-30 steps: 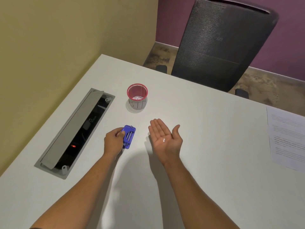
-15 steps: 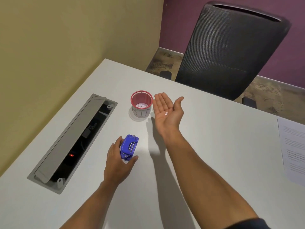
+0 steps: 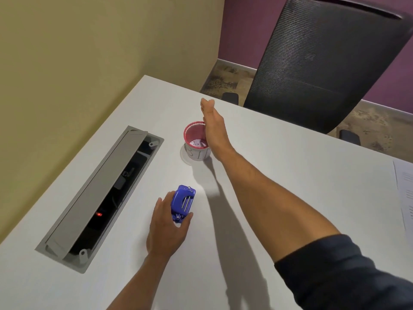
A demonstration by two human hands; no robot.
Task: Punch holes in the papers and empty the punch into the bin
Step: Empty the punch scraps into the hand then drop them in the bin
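A small blue hole punch (image 3: pixel 182 202) lies on the white table with its underside up, and my left hand (image 3: pixel 166 227) grips it from the near side. A little red mesh bin (image 3: pixel 194 139) with white paper dots at its bottom stands farther back. My right hand (image 3: pixel 214 127) is flat and turned on its edge over the bin's right rim, palm facing left toward the bin, fingers straight and together. Nothing is visible in that hand from this side. Printed papers (image 3: pixel 405 193) lie at the right edge of the table.
An open cable hatch (image 3: pixel 100 198) with a raised grey lid is set into the table on the left. A black mesh office chair (image 3: pixel 324 63) stands behind the table's far edge. A yellow wall runs along the left.
My right hand moved from beside the bin to over its rim and tipped from palm-up, with two paper dots on it, onto its edge. My left hand kept hold of the punch.
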